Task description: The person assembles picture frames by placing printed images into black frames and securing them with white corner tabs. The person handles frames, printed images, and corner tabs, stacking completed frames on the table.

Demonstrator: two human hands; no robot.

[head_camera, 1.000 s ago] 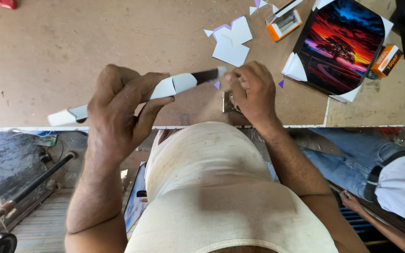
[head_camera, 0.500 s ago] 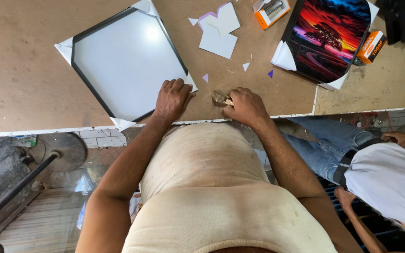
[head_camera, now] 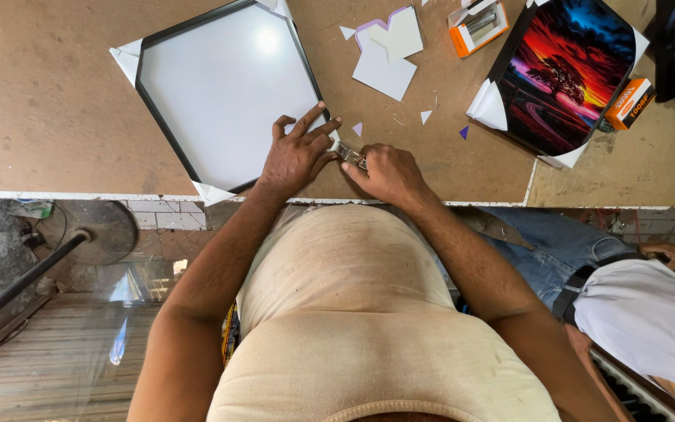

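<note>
Black-framed panel (head_camera: 224, 98), white face up, lies turned diamond-wise on the brown board tabletop (head_camera: 41, 101), white paper guards on its corners. We rest our left hand (head_camera: 297, 152) flat on the frame's near right edge, fingers spread, gripping nothing. Our right hand (head_camera: 388, 172) is closed around a small metal tool (head_camera: 351, 155), its tip touching the frame just beside our left fingers. White card offcuts (head_camera: 384, 55) lie beyond the hands, with small purple and white scraps near them. Further right we list a framed sunset picture (head_camera: 560, 74), also with white corner guards, an open orange box (head_camera: 476, 25) at its left and a second orange box (head_camera: 628, 103) at its right. Another person (head_camera: 650, 312) in blue jeans and a white shirt stands at our right, below the table edge.
</note>
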